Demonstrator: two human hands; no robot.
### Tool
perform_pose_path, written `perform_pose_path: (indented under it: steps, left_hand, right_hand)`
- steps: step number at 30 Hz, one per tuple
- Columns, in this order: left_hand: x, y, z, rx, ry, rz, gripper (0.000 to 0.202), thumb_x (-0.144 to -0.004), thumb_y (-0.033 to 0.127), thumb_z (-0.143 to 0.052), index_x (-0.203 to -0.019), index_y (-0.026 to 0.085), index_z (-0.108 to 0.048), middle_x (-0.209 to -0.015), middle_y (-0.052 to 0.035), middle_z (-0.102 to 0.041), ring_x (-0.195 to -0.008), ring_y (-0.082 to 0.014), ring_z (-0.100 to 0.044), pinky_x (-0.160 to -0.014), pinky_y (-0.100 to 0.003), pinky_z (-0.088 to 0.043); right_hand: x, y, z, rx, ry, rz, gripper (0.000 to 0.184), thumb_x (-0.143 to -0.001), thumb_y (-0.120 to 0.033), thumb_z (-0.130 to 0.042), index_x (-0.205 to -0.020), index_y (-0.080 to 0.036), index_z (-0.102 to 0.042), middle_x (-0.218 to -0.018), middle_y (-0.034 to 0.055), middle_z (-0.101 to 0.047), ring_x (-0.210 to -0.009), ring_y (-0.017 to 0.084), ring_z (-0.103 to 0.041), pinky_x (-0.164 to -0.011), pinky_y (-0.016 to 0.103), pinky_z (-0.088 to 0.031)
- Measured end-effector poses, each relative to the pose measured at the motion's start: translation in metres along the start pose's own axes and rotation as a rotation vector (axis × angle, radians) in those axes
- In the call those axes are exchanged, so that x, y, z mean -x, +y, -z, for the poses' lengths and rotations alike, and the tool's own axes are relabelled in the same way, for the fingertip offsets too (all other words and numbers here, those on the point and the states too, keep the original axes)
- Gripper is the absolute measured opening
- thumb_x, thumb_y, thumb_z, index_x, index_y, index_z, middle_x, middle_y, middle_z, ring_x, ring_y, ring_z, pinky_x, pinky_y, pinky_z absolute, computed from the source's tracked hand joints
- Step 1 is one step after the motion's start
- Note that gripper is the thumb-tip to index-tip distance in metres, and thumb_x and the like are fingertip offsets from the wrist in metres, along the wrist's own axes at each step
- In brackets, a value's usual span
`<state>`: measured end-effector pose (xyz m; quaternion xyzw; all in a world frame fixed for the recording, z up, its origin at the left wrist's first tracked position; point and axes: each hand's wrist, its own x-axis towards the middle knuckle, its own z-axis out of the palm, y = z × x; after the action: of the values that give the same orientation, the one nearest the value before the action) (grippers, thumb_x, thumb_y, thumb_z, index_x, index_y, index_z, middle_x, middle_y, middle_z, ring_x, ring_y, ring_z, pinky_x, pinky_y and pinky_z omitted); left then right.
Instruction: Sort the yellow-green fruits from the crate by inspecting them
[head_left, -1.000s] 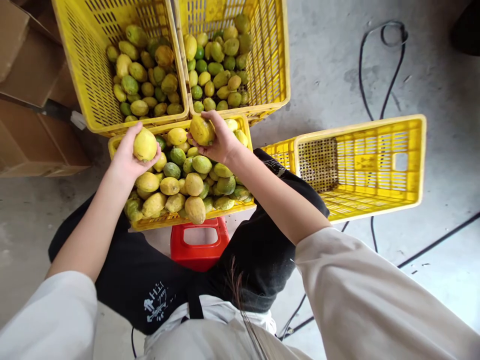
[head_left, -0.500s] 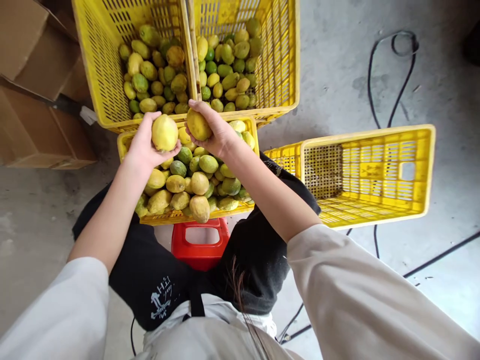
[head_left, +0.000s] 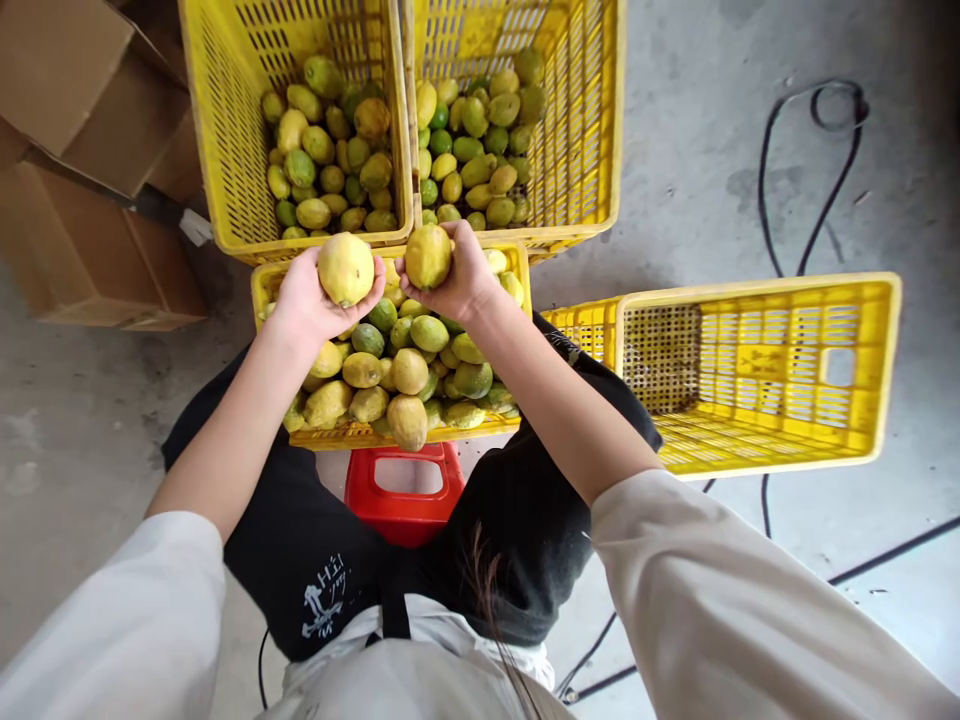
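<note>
A pale yellow lemon (head_left: 346,268) rests in my left hand (head_left: 306,305), its fingers curled around the underside. My right hand (head_left: 466,275) grips a second, greener-yellow lemon (head_left: 428,257), thumb along its upper side. Both hands are side by side above the far part of a small yellow crate (head_left: 330,438) heaped with green and yellow lemons (head_left: 367,338). One brownish-yellow lemon (head_left: 407,422) sits at the crate's near rim. The fingertips under both held lemons are partly hidden.
Two larger yellow crates, one left (head_left: 217,130) and one right (head_left: 592,130), stand beyond with lemons inside. A yellow crate (head_left: 757,430) lies on its side at right. Cardboard boxes (head_left: 90,240) are at left, a red stool (head_left: 397,515) between my legs, a black cable (head_left: 765,170) on the floor.
My right hand has turned its lemon into fuller view, with the back of the hand swung aside. My left hand still holds its lemon. The whole view has shifted slightly.
</note>
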<state>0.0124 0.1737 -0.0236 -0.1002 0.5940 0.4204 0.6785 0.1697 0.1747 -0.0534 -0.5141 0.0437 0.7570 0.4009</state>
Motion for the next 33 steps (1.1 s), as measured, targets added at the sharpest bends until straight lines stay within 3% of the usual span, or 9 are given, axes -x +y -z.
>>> perform_pose_path:
  steps: [4,8,11,14,18,22,28,33]
  left_hand:
    - [-0.002,0.005,0.002,-0.025,0.018,0.005,0.025,-0.119,0.048,-0.067,-0.127,0.027,-0.077,-0.087,-0.0046,-0.08,-0.066,-0.0207,-0.08,-0.06,-0.025,-0.067]
    - [-0.002,0.011,0.013,-0.096,0.064,-0.04,0.025,-0.115,0.05,-0.078,-0.124,0.027,-0.077,-0.078,-0.0022,-0.077,-0.059,-0.018,-0.075,-0.052,-0.023,-0.063]
    - [-0.006,0.012,0.024,-0.088,0.087,-0.059,0.017,-0.112,0.042,-0.083,-0.123,0.03,-0.078,-0.082,-0.002,-0.079,-0.065,-0.019,-0.078,-0.061,-0.025,-0.067]
    - [-0.014,0.01,0.033,-0.112,0.144,-0.088,0.021,-0.111,0.045,-0.083,-0.123,0.03,-0.075,-0.094,-0.003,-0.081,-0.076,-0.0201,-0.081,-0.074,-0.029,-0.072]
    - [-0.017,0.004,0.034,-0.144,0.145,-0.12,0.016,-0.113,0.043,-0.079,-0.119,0.03,-0.072,-0.105,-0.0035,-0.082,-0.098,-0.0235,-0.084,-0.092,-0.032,-0.074]
    - [-0.012,-0.001,0.032,-0.207,0.081,-0.052,0.017,-0.112,0.04,-0.073,-0.126,0.03,-0.074,-0.111,-0.0085,-0.083,-0.117,-0.031,-0.085,-0.105,-0.042,-0.073]
    - [-0.012,-0.005,0.036,-0.261,0.008,0.011,0.038,-0.104,0.05,-0.083,-0.137,0.033,-0.075,-0.108,-0.0083,-0.083,-0.108,-0.0354,-0.088,-0.103,-0.055,-0.074]
    - [-0.003,-0.01,0.027,-0.362,-0.024,-0.017,0.025,-0.107,0.043,-0.09,-0.112,0.024,-0.076,-0.089,-0.0038,-0.079,-0.084,-0.0218,-0.08,-0.115,-0.051,-0.07]
  right_hand:
    - [0.002,0.001,0.006,0.081,0.006,0.047,0.041,-0.095,-0.056,-0.093,-0.09,-0.031,-0.061,-0.077,-0.004,-0.07,-0.097,0.022,-0.08,-0.089,0.035,-0.068]
    - [-0.001,0.001,0.02,0.123,0.054,0.154,0.045,-0.097,-0.061,-0.094,-0.089,-0.032,-0.061,-0.079,-0.0036,-0.07,-0.092,0.019,-0.077,-0.083,0.032,-0.066]
    - [-0.007,0.001,0.037,0.167,0.101,0.231,0.047,-0.096,-0.058,-0.1,-0.09,-0.032,-0.061,-0.08,-0.0045,-0.071,-0.086,0.018,-0.074,-0.069,0.026,-0.062]
    - [-0.013,0.001,0.052,0.255,0.161,0.224,0.047,-0.094,-0.059,-0.101,-0.09,-0.033,-0.062,-0.08,-0.0025,-0.07,-0.085,0.022,-0.077,-0.06,0.026,-0.06]
    - [-0.017,0.001,0.058,0.247,0.198,0.175,0.041,-0.094,-0.056,-0.101,-0.094,-0.033,-0.068,-0.081,0.0004,-0.074,-0.087,0.027,-0.081,-0.062,0.033,-0.069]
    - [-0.018,0.003,0.054,0.222,0.144,0.116,0.036,-0.097,-0.057,-0.098,-0.096,-0.033,-0.07,-0.079,0.0015,-0.075,-0.082,0.028,-0.081,-0.067,0.038,-0.074]
    - [-0.012,0.004,0.049,0.189,0.088,0.113,0.038,-0.108,-0.061,-0.087,-0.093,-0.031,-0.068,-0.075,0.0007,-0.072,-0.079,0.025,-0.079,-0.069,0.035,-0.071]
    - [0.002,0.004,0.037,0.271,0.047,0.165,0.038,-0.11,-0.062,-0.088,-0.097,-0.031,-0.071,-0.078,-0.001,-0.074,-0.086,0.023,-0.077,-0.074,0.033,-0.064]
